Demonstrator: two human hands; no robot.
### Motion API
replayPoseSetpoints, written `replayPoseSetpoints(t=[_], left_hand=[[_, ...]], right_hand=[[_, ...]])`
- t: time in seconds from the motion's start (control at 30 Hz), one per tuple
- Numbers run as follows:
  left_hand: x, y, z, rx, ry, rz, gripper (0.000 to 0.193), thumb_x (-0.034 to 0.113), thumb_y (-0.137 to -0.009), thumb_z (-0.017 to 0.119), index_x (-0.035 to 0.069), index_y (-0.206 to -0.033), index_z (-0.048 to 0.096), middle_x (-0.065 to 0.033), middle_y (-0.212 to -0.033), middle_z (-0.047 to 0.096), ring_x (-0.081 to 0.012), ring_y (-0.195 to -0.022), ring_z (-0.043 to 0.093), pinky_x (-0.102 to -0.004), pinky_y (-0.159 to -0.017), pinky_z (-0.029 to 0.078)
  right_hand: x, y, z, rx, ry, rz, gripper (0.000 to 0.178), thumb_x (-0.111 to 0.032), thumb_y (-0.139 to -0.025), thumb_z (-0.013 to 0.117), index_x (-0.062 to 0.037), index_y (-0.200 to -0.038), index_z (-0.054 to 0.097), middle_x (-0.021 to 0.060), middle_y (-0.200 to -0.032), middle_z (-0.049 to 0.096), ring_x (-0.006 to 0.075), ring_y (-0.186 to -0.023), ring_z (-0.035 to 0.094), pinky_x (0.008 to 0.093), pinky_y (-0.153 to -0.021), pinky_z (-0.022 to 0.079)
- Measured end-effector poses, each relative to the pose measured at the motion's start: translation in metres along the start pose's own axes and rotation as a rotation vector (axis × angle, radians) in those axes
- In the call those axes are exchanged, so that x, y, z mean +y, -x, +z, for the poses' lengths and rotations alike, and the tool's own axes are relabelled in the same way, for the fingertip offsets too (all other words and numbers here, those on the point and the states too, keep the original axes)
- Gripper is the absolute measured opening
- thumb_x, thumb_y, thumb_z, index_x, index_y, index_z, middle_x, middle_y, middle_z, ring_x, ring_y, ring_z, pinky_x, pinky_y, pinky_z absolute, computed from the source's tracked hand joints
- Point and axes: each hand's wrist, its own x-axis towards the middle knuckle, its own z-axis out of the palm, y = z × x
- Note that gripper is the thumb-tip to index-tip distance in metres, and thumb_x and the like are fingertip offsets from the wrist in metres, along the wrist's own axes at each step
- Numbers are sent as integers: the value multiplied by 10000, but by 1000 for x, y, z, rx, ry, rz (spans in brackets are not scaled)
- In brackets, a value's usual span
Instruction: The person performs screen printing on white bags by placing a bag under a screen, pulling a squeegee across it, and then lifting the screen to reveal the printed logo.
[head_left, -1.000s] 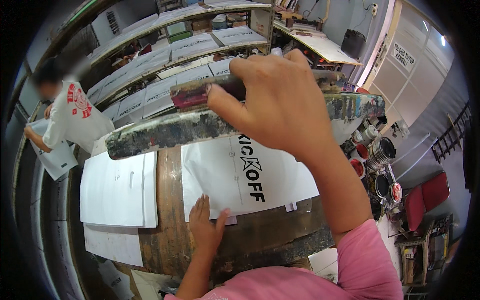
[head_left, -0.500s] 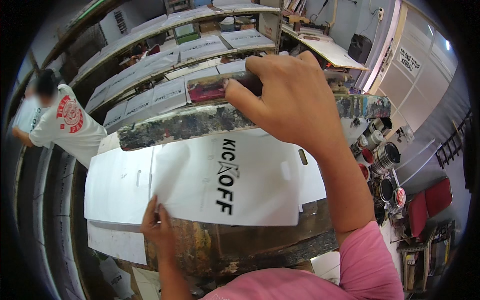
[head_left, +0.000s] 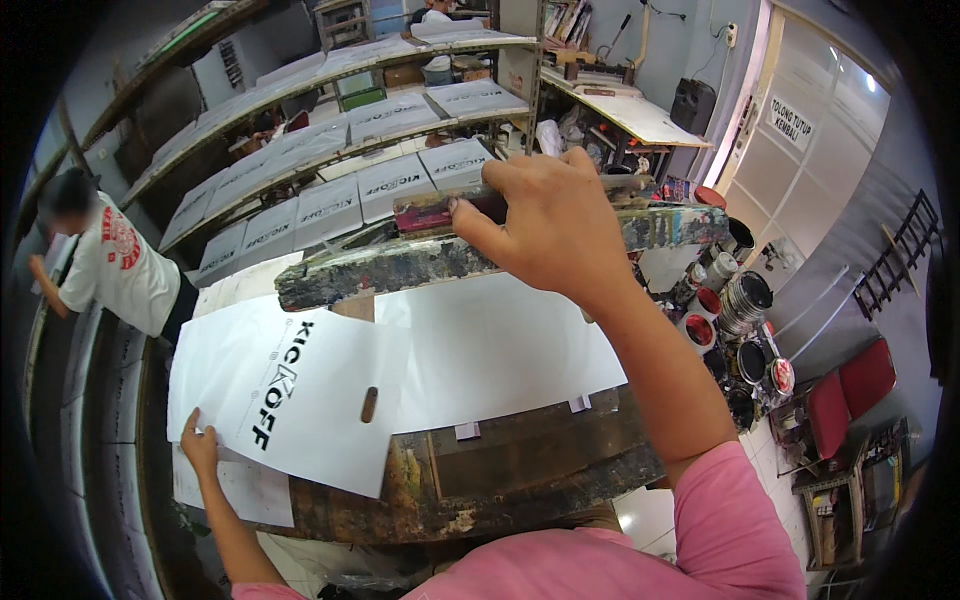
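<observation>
My left hand (head_left: 201, 447) pinches the near left edge of a white flat bag (head_left: 335, 400) with black lettering and a cut-out handle slot. The bag slants over the left part of the work table. My right hand (head_left: 555, 225) is closed at the near bar of a tilted-up, paint-crusted screen printing frame (head_left: 400, 262). A magenta-stained squeegee (head_left: 425, 212) rests along that frame, under my right thumb; the other fingertips are hidden behind it. Below the frame, a plain white sheet (head_left: 500, 345) lies on the stained printing board (head_left: 540, 465).
Racks with several printed white bags (head_left: 330, 210) stand behind the table. A co-worker in a white T-shirt (head_left: 125, 270) is at the left racks. Paint tins (head_left: 745, 300) crowd the floor at right, near a red chair (head_left: 850, 395).
My left hand has drawn the printed bag leftward off the board, uncovering the plain white sheet. My right hand still holds up the frame. The co-worker has turned slightly at the racks.
</observation>
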Motion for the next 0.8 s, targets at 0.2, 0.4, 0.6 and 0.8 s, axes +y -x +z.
replayPoseSetpoints(t=[0.2,0.4,0.6,0.8], left_hand=[[108,-11,8,-68,-697,-454,865,140,-885,742,31,-1633,321,-330,-1634,342,-475,-1395,516,-531,-1164,431],[326,158,20,-883,1062,215,826,299,-978,763,-23,-1603,329,-223,-1467,578,-293,-1338,571,-452,-1164,439],[340,283,45,-753,1804,-625,954,662,-1015,523,-103,-1522,263,-320,-1450,497,-447,-1389,510,-573,-1199,411],[279,318,94,-798,1521,-893,854,653,-1044,488,-81,-1464,366,-298,-1364,580,-407,-1306,600,-517,-1121,509]], right_hand=[[1,10,-4,-36,67,34,507,-487,-924,588,-11,-802,713,176,-816,716,334,-868,684,477,-899,419],[-4,50,5,12,32,5,533,-471,-920,629,2,-1161,664,164,-865,687,354,-880,655,472,-907,416],[-16,165,34,-450,-30,-111,429,-446,-933,707,-53,-1106,693,150,-921,662,354,-971,621,463,-869,419],[-15,234,80,-814,-233,68,371,-437,-918,728,-89,-1045,712,124,-989,669,349,-965,640,503,-792,520]])
